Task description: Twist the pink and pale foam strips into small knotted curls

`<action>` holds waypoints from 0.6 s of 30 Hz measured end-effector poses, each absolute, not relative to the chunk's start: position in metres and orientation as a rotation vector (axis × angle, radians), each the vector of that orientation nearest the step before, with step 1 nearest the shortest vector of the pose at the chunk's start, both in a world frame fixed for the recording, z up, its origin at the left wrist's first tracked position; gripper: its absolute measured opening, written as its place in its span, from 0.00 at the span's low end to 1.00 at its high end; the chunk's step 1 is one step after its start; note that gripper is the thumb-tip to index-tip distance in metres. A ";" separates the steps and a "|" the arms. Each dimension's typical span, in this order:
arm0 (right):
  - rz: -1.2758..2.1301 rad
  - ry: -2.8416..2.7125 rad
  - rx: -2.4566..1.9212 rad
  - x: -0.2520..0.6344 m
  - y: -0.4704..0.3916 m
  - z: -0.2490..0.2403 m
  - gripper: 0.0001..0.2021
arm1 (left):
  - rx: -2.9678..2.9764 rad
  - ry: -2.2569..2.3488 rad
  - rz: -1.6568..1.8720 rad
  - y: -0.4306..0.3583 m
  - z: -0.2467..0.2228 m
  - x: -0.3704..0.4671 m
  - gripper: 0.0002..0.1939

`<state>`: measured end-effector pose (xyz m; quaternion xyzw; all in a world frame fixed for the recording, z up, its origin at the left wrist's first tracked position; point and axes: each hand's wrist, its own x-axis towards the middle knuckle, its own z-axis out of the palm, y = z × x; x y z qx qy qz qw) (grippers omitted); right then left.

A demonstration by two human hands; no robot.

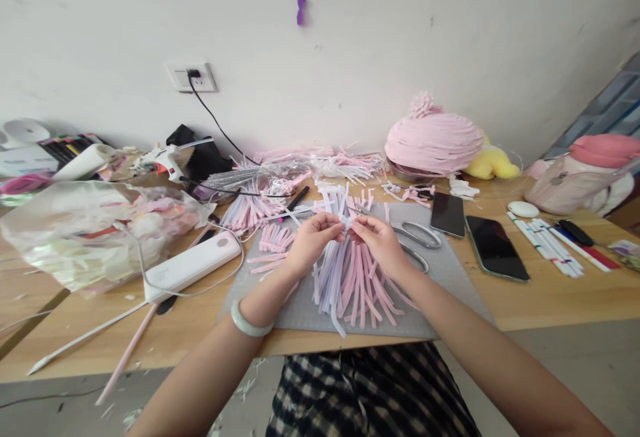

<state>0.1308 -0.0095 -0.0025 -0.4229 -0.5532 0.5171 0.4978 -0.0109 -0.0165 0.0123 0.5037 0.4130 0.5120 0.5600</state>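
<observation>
Above the middle of the grey mat (450, 290), my left hand (316, 240) and my right hand (381, 242) meet fingertip to fingertip. Both are closed in a pinch on a small pale lavender pipe cleaner piece (347, 222), partly hidden by the fingers. Below them lie a bunch of lavender pipe cleaners (327, 283) and a fanned bunch of pink pipe cleaners (367, 297). Scissors with grey handles (424, 231) rest beside my right hand, their blades partly covered. Short pink pieces (275, 240) lie left of my left hand.
A white elongated device (193, 267) with a cable lies at left, near a plastic bag (105, 237) and glue gun (167, 160). Two phones (497, 247), markers (547, 247) and a tumbler (570, 180) are at right. A pink domed piece (434, 140) stands against the wall.
</observation>
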 end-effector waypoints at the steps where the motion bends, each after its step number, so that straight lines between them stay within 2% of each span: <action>1: 1.242 -1.341 -1.023 0.130 -0.010 -0.004 0.13 | 1.181 0.978 1.203 -0.016 0.012 -0.011 0.10; 12: 1.084 -1.694 -1.026 0.138 -0.007 -0.002 0.13 | 1.422 0.999 0.967 -0.017 0.013 -0.014 0.12; 18: 1.243 -1.858 -0.971 0.148 -0.010 0.013 0.11 | 1.645 0.871 0.695 -0.013 0.024 -0.035 0.11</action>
